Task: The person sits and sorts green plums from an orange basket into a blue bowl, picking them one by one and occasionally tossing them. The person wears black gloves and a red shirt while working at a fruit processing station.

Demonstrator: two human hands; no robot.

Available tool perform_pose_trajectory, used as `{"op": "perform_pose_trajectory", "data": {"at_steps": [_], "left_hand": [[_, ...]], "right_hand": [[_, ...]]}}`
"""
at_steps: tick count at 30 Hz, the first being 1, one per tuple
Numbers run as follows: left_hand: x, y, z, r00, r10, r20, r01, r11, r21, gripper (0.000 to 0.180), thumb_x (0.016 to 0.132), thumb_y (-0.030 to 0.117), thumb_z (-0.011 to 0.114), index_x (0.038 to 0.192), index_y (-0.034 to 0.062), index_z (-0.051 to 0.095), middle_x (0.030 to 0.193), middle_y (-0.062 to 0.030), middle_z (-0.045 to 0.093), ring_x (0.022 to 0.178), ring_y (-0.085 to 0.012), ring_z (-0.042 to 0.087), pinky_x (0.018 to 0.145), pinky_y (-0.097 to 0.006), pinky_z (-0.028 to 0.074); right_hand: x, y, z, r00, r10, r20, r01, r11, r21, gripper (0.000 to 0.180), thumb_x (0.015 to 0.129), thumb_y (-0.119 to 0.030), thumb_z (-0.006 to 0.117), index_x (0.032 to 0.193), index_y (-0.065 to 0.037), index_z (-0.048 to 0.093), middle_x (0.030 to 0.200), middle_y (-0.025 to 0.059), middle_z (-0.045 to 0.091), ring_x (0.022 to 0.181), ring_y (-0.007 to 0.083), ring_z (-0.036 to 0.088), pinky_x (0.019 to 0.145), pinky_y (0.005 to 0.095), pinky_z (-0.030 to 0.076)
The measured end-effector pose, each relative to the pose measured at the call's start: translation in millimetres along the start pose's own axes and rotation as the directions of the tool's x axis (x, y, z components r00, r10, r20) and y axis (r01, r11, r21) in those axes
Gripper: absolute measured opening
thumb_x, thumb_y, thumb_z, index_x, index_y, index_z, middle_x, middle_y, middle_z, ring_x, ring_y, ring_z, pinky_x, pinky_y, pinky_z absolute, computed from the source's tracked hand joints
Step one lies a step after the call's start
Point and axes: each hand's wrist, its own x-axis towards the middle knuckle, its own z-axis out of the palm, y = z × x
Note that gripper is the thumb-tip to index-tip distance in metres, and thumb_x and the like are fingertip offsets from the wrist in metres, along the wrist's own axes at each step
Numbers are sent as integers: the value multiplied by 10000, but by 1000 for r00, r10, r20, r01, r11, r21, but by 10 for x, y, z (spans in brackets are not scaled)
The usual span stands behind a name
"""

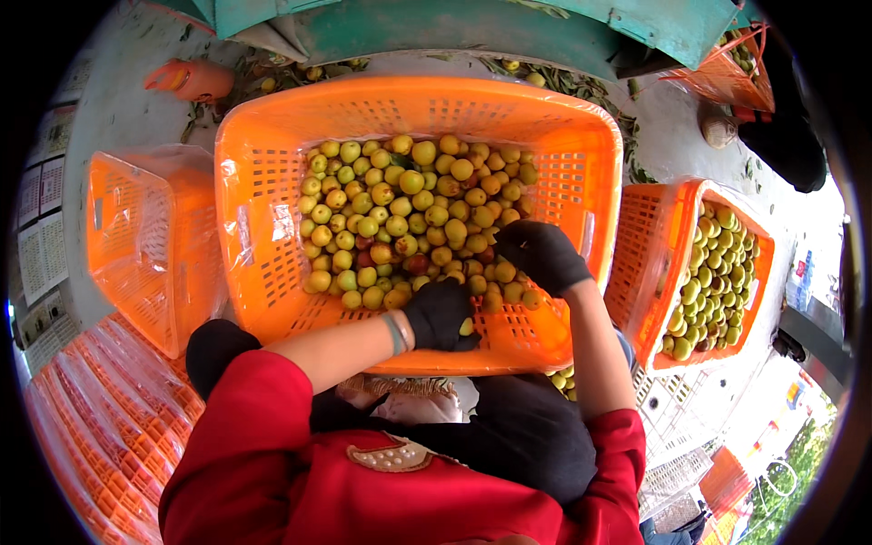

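A large orange plastic crate (245, 191) stands right in front of me, its slotted walls sloping outward. Small round fruits (400, 213), yellow-green with some reddish-brown ones, cover much of its floor. At the crate's near side, my left hand (440, 315) in a black glove is closed round a yellow-green fruit (466, 327), which peeks out by the fingers. My right hand (543, 258), also black-gloved, reaches over the right edge of the pile. Its fingers curl down at the fruits, and their tips are hidden, so whatever they grip does not show.
On the right, a plastic-lined orange crate (758, 272) holds greener fruits. An orange crate (136, 236) wrapped in clear plastic stands left, above stacked orange crates (118, 427). Green metal equipment (454, 41) lies beyond, with leaves and stray fruits below it.
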Motion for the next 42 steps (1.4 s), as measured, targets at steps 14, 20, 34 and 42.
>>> {"op": "perform_pose_trajectory", "data": {"at_steps": [14,20,34,42], "left_hand": [[-1113,-416,-923,879,-458,131,477,853,-214,374,729,423,721,827,75,623,710,-116,629,669,-290,624,625,-377,482],[-627,-861,-827,929,-371,8,366,912,-183,387,709,338,707,983,84,608,973,-115,528,899,-297,554,740,-426,468],[-1159,-1013,-889,417,-467,780,579,798,169,545,802,611,556,903,90,681,847,-99,634,759,-235,624,618,-359,521],[-1262,-818,-1342,391,-292,873,911,254,-323,549,863,512,512,1148,46,569,1049,-99,603,916,-250,631,600,-339,547]], "right_hand": [[145,-14,698,907,114,406,115,859,-498,537,771,-285,682,1280,-284,511,1284,142,445,1082,337,561,894,419,485],[54,-248,417,590,352,726,250,776,-579,513,765,-334,682,1261,-271,568,1206,83,603,1109,275,567,925,376,463],[101,-404,488,842,90,532,156,903,-400,334,786,-268,602,1098,-163,654,1051,126,652,932,291,634,790,404,512],[107,-112,988,767,10,642,224,933,-283,559,764,-172,610,1306,-188,473,1108,178,617,982,306,619,799,415,505]]}}
